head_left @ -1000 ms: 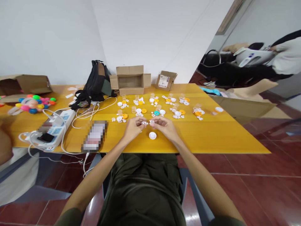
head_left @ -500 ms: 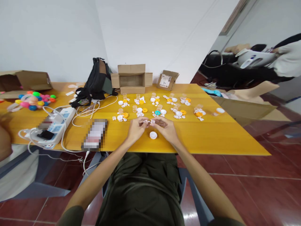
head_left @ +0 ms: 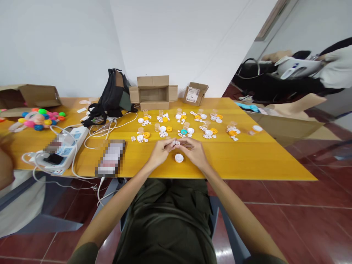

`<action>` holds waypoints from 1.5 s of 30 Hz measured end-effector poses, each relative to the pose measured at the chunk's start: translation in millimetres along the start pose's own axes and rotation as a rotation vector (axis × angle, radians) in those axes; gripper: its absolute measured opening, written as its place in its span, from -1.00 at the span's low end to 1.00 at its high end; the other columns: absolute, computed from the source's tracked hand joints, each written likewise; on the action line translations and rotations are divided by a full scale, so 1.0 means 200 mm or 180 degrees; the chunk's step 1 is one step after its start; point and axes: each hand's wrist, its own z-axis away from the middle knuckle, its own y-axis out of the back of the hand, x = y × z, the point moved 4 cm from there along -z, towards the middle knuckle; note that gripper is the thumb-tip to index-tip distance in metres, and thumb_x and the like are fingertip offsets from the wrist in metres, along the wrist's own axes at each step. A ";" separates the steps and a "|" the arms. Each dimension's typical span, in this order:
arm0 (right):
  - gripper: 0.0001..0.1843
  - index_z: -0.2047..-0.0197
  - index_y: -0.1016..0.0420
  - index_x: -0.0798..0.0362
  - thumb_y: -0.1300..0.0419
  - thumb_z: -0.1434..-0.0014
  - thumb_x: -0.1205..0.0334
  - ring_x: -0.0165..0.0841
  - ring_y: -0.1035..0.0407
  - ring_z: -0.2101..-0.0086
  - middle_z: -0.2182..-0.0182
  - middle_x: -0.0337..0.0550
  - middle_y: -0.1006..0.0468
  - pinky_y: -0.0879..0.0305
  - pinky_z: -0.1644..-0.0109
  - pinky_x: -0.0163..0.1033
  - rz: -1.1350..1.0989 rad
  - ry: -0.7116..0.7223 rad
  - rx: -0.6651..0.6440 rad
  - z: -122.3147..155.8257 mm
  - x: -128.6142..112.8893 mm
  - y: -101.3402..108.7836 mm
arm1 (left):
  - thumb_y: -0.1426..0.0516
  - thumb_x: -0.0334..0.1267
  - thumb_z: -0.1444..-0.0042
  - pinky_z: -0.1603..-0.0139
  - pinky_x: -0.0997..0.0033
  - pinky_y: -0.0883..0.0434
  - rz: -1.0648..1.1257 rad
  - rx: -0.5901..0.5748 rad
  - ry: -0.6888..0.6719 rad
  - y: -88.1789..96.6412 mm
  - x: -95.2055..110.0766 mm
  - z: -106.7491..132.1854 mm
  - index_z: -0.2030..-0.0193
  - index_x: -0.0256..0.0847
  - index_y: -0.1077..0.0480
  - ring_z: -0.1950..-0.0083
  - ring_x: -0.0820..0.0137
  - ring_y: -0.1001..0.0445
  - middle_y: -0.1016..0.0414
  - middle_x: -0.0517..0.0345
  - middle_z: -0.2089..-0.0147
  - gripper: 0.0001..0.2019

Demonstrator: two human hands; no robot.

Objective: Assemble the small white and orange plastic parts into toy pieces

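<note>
My left hand [head_left: 159, 152] and my right hand [head_left: 194, 151] meet fingertip to fingertip above the yellow table [head_left: 247, 154]. Together they pinch small white perforated pieces [head_left: 175, 142]. A white round cap [head_left: 179, 158] lies on the table just below and between the hands. Behind them lie rows of several small sets: white and orange caps [head_left: 168, 129], a teal cap [head_left: 183, 131], clear little cups [head_left: 156, 127] and white perforated bits.
An open cardboard box [head_left: 153, 92], a smaller box [head_left: 195, 93] and a black backpack [head_left: 112, 98] stand at the back. A power strip [head_left: 64, 146] with white cables, a phone [head_left: 110, 157] and a colourful ball toy [head_left: 38, 119] lie left. Another person's sleeve [head_left: 337, 68] shows far right.
The two white pieces, held slightly apart before, are now brought together between my fingertips. The hands have shifted a little closer to each other.
</note>
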 end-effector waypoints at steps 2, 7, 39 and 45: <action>-0.78 0.32 -0.65 -0.09 -0.43 -0.03 -0.03 -0.21 -0.57 0.31 0.34 -0.18 -0.68 -0.56 0.16 -0.07 -0.0003 -0.0009 -0.0012 0.00 0.01 0.00 | -0.22 -0.20 -0.21 -0.13 0.15 -0.57 0.0055 -0.0043 0.0034 0.00 0.00 0.00 0.04 -0.22 -0.66 -0.01 0.19 -0.65 -0.72 0.03 0.01 -0.74; -0.78 0.31 -0.69 -0.10 -0.44 -0.02 -0.02 -0.20 -0.57 0.30 0.31 -0.17 -0.71 -0.55 0.17 -0.09 -0.0074 -0.0075 0.0041 0.00 0.03 0.01 | -0.31 -0.16 -0.13 -0.22 0.08 -0.52 0.0042 -0.0047 0.0059 0.02 0.01 0.00 0.07 -0.18 -0.67 -0.09 0.11 -0.64 -0.71 0.05 -0.02 -0.74; -0.50 0.30 -0.75 -0.09 -0.59 0.27 -0.20 -0.20 -0.65 0.31 0.34 -0.13 -0.76 -0.60 0.07 -0.04 -0.1121 -0.1047 -0.0296 -0.01 0.09 0.02 | -0.31 -0.02 -0.13 0.19 0.33 -0.55 -0.0644 0.0543 -0.0466 0.00 0.07 0.03 0.35 -0.18 -0.61 0.31 0.29 -0.62 -0.68 0.09 0.32 -0.75; -0.50 0.28 -0.73 -0.09 -0.57 0.23 -0.21 -0.20 -0.65 0.26 0.28 -0.11 -0.77 -0.60 0.06 -0.07 -0.1105 -0.1005 -0.0346 -0.01 0.10 0.03 | -0.28 -0.03 -0.19 0.19 0.33 -0.54 -0.0999 0.0672 -0.0630 -0.01 0.08 0.04 0.30 -0.14 -0.64 0.31 0.31 -0.59 -0.67 0.11 0.32 -0.77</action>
